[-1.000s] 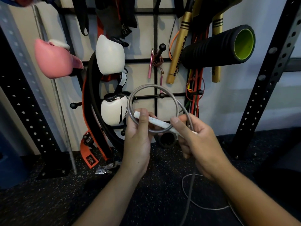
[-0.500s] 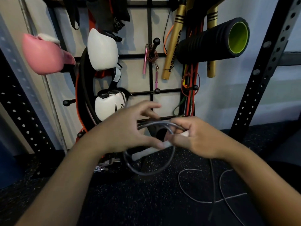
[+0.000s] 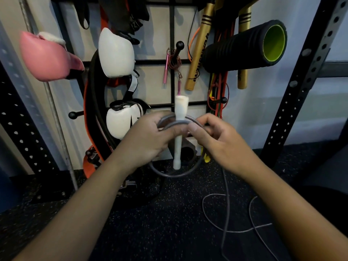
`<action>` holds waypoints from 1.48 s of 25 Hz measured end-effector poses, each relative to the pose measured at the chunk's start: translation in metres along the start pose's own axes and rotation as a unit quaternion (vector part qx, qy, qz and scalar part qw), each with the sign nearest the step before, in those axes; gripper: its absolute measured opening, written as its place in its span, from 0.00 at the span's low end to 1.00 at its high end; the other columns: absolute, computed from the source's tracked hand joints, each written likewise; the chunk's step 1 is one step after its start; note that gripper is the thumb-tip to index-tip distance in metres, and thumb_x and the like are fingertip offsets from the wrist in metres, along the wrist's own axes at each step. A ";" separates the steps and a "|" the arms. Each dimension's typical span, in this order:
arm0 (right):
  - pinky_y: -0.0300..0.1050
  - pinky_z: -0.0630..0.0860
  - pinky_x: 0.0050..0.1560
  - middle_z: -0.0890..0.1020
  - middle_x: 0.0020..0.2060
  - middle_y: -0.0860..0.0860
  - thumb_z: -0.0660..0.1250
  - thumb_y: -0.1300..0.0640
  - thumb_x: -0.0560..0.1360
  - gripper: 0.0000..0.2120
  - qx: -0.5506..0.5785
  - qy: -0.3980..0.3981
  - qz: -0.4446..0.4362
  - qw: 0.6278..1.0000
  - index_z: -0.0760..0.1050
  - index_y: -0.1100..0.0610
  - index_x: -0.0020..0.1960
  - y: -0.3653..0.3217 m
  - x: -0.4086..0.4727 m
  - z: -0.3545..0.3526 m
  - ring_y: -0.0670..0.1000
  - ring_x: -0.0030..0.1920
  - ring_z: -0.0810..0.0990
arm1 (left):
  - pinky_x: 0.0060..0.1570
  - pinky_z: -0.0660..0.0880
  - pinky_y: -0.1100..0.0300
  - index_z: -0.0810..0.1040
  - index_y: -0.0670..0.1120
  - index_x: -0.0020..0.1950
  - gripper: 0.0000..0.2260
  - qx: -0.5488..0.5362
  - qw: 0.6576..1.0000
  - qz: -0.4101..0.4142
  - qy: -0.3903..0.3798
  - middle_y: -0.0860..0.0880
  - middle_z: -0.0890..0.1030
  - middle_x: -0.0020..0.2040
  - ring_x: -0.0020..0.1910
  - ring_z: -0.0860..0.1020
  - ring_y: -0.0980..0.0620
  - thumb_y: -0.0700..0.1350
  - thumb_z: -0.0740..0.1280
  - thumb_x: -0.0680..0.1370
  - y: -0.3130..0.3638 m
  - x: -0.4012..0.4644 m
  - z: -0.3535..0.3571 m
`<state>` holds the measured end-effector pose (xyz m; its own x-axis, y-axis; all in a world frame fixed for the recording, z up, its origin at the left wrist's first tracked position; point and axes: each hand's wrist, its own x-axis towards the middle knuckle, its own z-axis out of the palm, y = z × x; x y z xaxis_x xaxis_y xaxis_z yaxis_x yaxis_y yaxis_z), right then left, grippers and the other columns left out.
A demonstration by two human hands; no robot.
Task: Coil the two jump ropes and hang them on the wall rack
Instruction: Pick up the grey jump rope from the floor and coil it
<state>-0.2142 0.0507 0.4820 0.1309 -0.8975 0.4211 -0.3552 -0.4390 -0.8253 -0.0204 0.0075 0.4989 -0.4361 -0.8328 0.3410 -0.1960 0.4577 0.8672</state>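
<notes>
Both hands: left hand (image 3: 148, 140), right hand (image 3: 222, 142) pinching grey rope coil (image 3: 175, 173)
Handle: white handle (image 3: 179, 129) upright between thumbs
Tail: rope trails onto near floor (image 3: 150, 232)

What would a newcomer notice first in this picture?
At centre, the left hand and right hand pinch grey rope loops around an upright white handle. On the wall rack behind hang a pink boxing glove, far left, and a black foam roller with green core, upper right.
</notes>
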 end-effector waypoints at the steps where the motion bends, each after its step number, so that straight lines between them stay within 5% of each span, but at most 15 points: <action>1: 0.54 0.68 0.32 0.74 0.32 0.53 0.63 0.38 0.78 0.10 -0.005 0.003 -0.006 1.000 0.77 0.42 0.49 0.001 -0.001 0.004 0.53 0.31 0.70 | 0.23 0.61 0.62 0.81 0.41 0.49 0.09 -0.068 0.997 -0.014 0.023 0.49 0.70 0.25 0.20 0.65 0.57 0.47 0.71 0.79 -0.001 0.000 0.001; 4: 0.51 0.71 0.33 0.72 0.32 0.45 0.58 0.41 0.82 0.13 -0.044 0.024 -0.002 0.999 0.75 0.48 0.48 0.004 -0.003 0.012 0.45 0.31 0.71 | 0.20 0.58 0.62 0.80 0.44 0.48 0.10 -0.116 0.992 -0.014 0.044 0.45 0.67 0.24 0.18 0.62 0.54 0.50 0.72 0.77 -0.001 -0.002 0.009; 7: 0.51 0.73 0.35 0.73 0.31 0.45 0.56 0.44 0.85 0.13 -0.116 0.019 0.002 0.993 0.73 0.47 0.45 0.007 0.000 0.010 0.43 0.31 0.72 | 0.19 0.62 0.64 0.81 0.46 0.51 0.12 -0.077 0.997 -0.010 0.018 0.41 0.80 0.29 0.18 0.64 0.54 0.54 0.71 0.75 -0.001 -0.002 0.007; 10: 0.44 0.70 0.31 0.73 0.29 0.42 0.60 0.43 0.83 0.12 -0.047 -0.010 0.012 0.999 0.78 0.45 0.46 0.003 -0.001 0.005 0.44 0.30 0.70 | 0.20 0.61 0.65 0.81 0.45 0.50 0.13 -0.160 0.987 -0.015 0.027 0.43 0.84 0.36 0.19 0.64 0.57 0.54 0.70 0.75 -0.007 -0.002 0.008; 14: 0.46 0.55 0.27 0.71 0.31 0.48 0.60 0.36 0.79 0.22 0.139 -0.023 0.116 0.983 0.78 0.55 0.48 0.005 -0.008 -0.004 0.50 0.25 0.61 | 0.19 0.62 0.67 0.77 0.44 0.51 0.13 -0.356 0.915 -0.021 0.187 0.48 0.86 0.44 0.22 0.64 0.59 0.54 0.65 0.80 -0.007 0.000 0.017; 17: 0.42 0.57 0.24 0.73 0.33 0.49 0.54 0.31 0.78 0.25 0.106 -0.033 0.123 0.986 0.79 0.49 0.54 0.004 -0.016 0.009 0.48 0.25 0.62 | 0.21 0.63 0.68 0.78 0.45 0.50 0.12 -0.439 0.848 -0.011 0.296 0.50 0.86 0.45 0.23 0.66 0.60 0.52 0.62 0.84 -0.001 0.000 0.018; 20: 0.38 0.62 0.22 0.73 0.31 0.48 0.53 0.33 0.78 0.26 0.123 0.038 0.108 0.986 0.78 0.51 0.57 -0.003 -0.018 0.033 0.44 0.23 0.65 | 0.22 0.65 0.67 0.78 0.44 0.53 0.12 -0.442 0.846 -0.035 0.297 0.49 0.86 0.48 0.25 0.67 0.60 0.53 0.62 0.83 0.002 -0.008 0.042; 23: 0.37 0.61 0.22 0.69 0.25 0.46 0.54 0.37 0.81 0.25 0.139 0.109 0.103 0.979 0.74 0.57 0.42 -0.007 -0.016 0.038 0.43 0.21 0.64 | 0.23 0.67 0.66 0.77 0.42 0.57 0.14 -0.450 0.842 -0.054 0.294 0.48 0.87 0.49 0.26 0.69 0.59 0.53 0.64 0.82 -0.002 -0.014 0.057; 27: 0.41 0.64 0.26 0.68 0.21 0.46 0.53 0.36 0.80 0.26 0.020 0.060 0.063 0.996 0.68 0.54 0.34 -0.006 -0.009 0.015 0.46 0.23 0.66 | 0.35 0.77 0.62 0.78 0.45 0.62 0.18 -0.407 0.864 -0.058 0.291 0.49 0.85 0.48 0.37 0.80 0.57 0.49 0.73 0.74 -0.013 -0.010 0.038; 30: 0.37 0.66 0.28 0.70 0.22 0.45 0.53 0.37 0.80 0.27 -0.078 0.003 0.035 0.996 0.70 0.56 0.35 -0.009 -0.005 -0.013 0.43 0.24 0.67 | 0.51 0.80 0.61 0.64 0.55 0.75 0.41 -0.205 0.949 -0.039 0.237 0.50 0.79 0.66 0.58 0.81 0.57 0.50 0.81 0.66 -0.021 -0.006 0.000; 32: 0.33 0.66 0.30 0.71 0.24 0.43 0.54 0.38 0.80 0.25 -0.126 -0.058 0.022 0.990 0.71 0.57 0.36 -0.011 -0.006 -0.021 0.42 0.25 0.68 | 0.66 0.73 0.54 0.62 0.60 0.77 0.46 0.010 0.991 0.006 0.130 0.55 0.76 0.71 0.68 0.75 0.58 0.59 0.81 0.64 -0.015 -0.006 -0.026; 34: 0.34 0.68 0.32 0.72 0.28 0.44 0.54 0.37 0.79 0.20 -0.179 -0.139 0.012 0.974 0.73 0.48 0.38 -0.012 -0.008 -0.014 0.41 0.28 0.69 | 0.71 0.69 0.54 0.65 0.62 0.76 0.43 0.115 0.992 -0.007 -0.051 0.60 0.77 0.69 0.68 0.74 0.63 0.63 0.80 0.65 0.003 -0.008 -0.036; 37: 0.37 0.75 0.41 0.81 0.35 0.43 0.55 0.36 0.81 0.16 -0.189 -0.205 -0.004 0.961 0.79 0.38 0.46 -0.012 -0.008 -0.005 0.38 0.36 0.78 | 0.58 0.79 0.55 0.79 0.57 0.64 0.27 0.139 0.965 -0.067 -0.213 0.54 0.87 0.53 0.52 0.85 0.56 0.56 0.80 0.67 0.017 -0.010 -0.022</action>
<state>-0.2155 0.0630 0.4900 0.4598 -0.8697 0.1794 -0.6530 -0.4681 -0.5954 -0.0002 0.0167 0.5179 -0.7004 -0.7137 0.0009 -0.4776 0.4696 0.7425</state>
